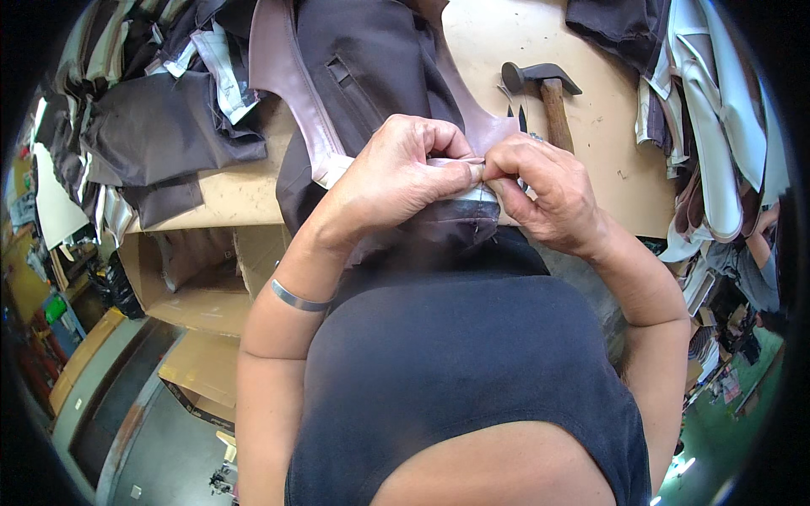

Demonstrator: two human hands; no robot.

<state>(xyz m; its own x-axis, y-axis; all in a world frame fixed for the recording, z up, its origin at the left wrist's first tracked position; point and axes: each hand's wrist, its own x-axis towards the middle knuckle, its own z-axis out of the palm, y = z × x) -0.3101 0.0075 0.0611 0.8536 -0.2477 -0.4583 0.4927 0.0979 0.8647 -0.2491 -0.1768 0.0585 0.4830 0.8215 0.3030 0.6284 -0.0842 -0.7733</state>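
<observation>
A mauve leather piece [283, 63] with a dark fabric lining [371, 42] lies over the table's near edge, in front of my body. My left hand [396, 173] is closed, its thumb and fingers pinching the near edge of this piece. Right beside it, my right hand [544, 190] pinches the same edge, and the fingertips of both hands nearly meet. A pale strip [477, 195] shows just below the fingers, along the dark lining. What lies exactly between the fingertips is hidden.
On the tan table [481, 38], a hammer [554, 114] lies beyond my right hand, with dark pointed tool tips [521, 116] beside it. Dark fabric pieces [173, 122] pile up at left; pale leather pieces [713, 126] hang at right. Cardboard boxes [198, 367] stand below left.
</observation>
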